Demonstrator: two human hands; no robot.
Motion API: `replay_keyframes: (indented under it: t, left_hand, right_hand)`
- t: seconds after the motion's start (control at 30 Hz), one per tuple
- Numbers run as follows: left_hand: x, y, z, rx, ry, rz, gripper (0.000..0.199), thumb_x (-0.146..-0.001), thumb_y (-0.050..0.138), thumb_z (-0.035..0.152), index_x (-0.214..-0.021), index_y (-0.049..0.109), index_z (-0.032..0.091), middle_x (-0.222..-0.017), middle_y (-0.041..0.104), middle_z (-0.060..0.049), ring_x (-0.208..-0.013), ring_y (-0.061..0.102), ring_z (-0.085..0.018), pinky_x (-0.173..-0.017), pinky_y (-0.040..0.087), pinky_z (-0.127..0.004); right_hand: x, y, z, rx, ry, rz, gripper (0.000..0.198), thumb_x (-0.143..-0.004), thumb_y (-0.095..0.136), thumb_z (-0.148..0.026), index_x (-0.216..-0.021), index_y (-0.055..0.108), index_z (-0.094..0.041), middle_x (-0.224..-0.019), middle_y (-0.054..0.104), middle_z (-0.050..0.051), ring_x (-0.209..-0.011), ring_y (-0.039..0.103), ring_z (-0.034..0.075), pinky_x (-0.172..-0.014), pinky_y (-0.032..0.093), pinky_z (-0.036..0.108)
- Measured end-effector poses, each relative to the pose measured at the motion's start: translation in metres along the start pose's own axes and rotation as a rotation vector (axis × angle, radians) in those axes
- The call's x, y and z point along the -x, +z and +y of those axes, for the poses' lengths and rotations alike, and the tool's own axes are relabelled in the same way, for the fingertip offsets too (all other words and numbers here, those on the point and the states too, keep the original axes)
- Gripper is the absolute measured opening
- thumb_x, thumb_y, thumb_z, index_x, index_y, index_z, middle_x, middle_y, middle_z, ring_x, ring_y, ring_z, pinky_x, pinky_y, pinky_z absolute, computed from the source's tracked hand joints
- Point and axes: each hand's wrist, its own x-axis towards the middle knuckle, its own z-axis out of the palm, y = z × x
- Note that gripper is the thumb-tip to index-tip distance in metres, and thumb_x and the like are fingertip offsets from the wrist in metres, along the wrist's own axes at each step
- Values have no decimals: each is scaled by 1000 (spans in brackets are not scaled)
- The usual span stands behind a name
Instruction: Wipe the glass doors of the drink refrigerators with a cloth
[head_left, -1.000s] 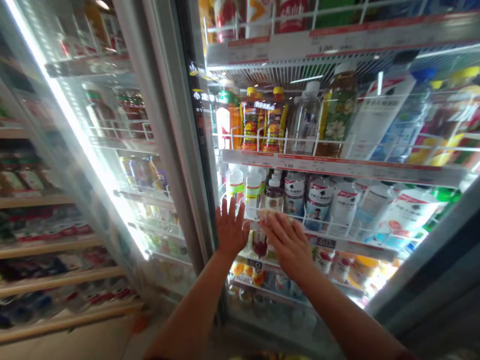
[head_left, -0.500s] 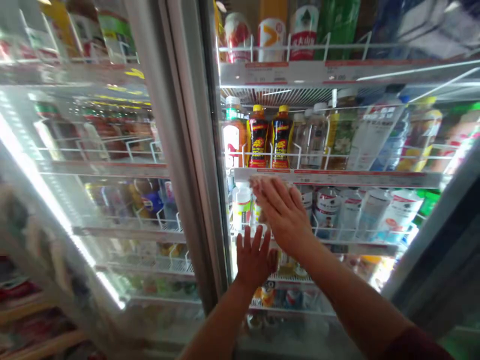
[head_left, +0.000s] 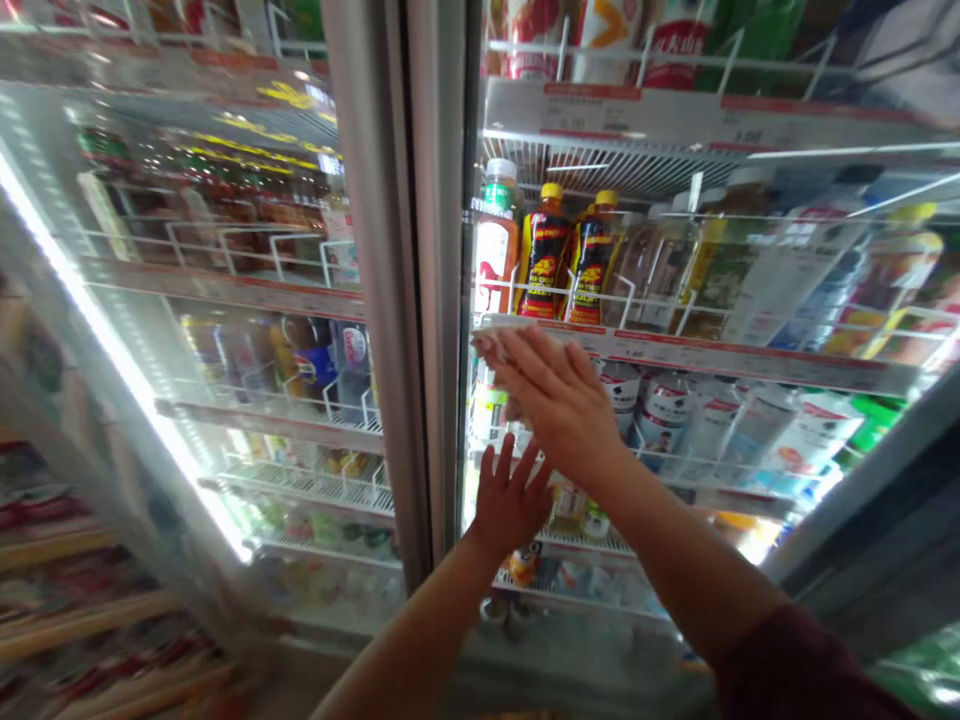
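Note:
My right hand (head_left: pixel 566 410) lies nearly flat on the glass of a drinks cooler door (head_left: pixel 585 660). Under its fingers is a pale crumpled cloth (head_left: pixel 491 345), of which only the edge by the fingertips shows. Below and a little left of it, my left hand (head_left: pixel 512 500) is up at the same glass, fingers spread and holding nothing. Whether its palm touches the pane I cannot tell. Behind the glass, two dark bottles with yellow caps (head_left: pixel 544 255) stand just above my right hand.
A grey metal door frame (head_left: pixel 427 280) runs upright to the left of my hands. Further left is a second glass door with shelves of bottles (head_left: pixel 307 355). A bright light strip (head_left: pixel 97 320) slants down the far left, near stocked wooden shelves (head_left: pixel 82 590).
My right hand has slid a little left with the cloth, closer to the door frame. My left hand stays low beside it. The view has tilted down and shifted slightly.

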Motion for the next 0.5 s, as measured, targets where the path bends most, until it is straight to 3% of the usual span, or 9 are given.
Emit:
replay_keyframes:
  t: [0.17,0.23,0.3,0.33,0.43,0.5]
  left_hand:
    - [4,-12,-7,-22,34,-128,58,-95,58,27,-152,48,22,-155,50,-11,-157,21,-28,-131,15,-47]
    - [8,-15,-9,3,30,-135,59,-98,51,26,-156,40,20,-155,50,-12,-156,25,-27,-130,20,-47]
    - [11,-16,-10,37,13,-107,61,-102,42,29,-161,29,19,-157,46,-15,-156,27,-28,-127,29,-48]
    - [13,-16,-11,51,1,-85,61,-104,37,32,-162,24,19,-159,43,-16,-156,27,-28,-124,33,-49]
    - [15,-17,-13,79,-23,-40,61,-107,23,40,-164,15,21,-162,37,-18,-156,27,-28,-119,42,-47]
    - [15,-19,-13,93,-18,-55,61,-107,20,43,-164,17,20,-162,38,-17,-156,28,-28,-119,41,-47]
  right_hand:
    - [22,-23,81,74,433,420,51,-105,42,-23,-155,44,-16,-163,38,17,-155,29,35,-122,31,57]
    - [44,-16,83,73,477,487,53,-105,42,-25,-157,41,-16,-165,33,19,-155,26,39,-120,32,61]
    - [80,4,47,55,444,446,58,-103,46,-25,-160,36,-19,-167,31,16,-157,24,37,-123,29,61]
    - [102,16,19,30,415,359,61,-101,50,-23,-160,35,-19,-167,31,16,-158,22,33,-125,28,57]
    - [169,46,-63,-210,90,82,50,-100,49,-13,-149,52,-22,-152,55,7,-155,30,17,-128,26,39]
    - [199,52,-82,-309,-35,-8,45,-101,46,-12,-140,61,-27,-144,64,1,-150,39,11,-130,21,31]
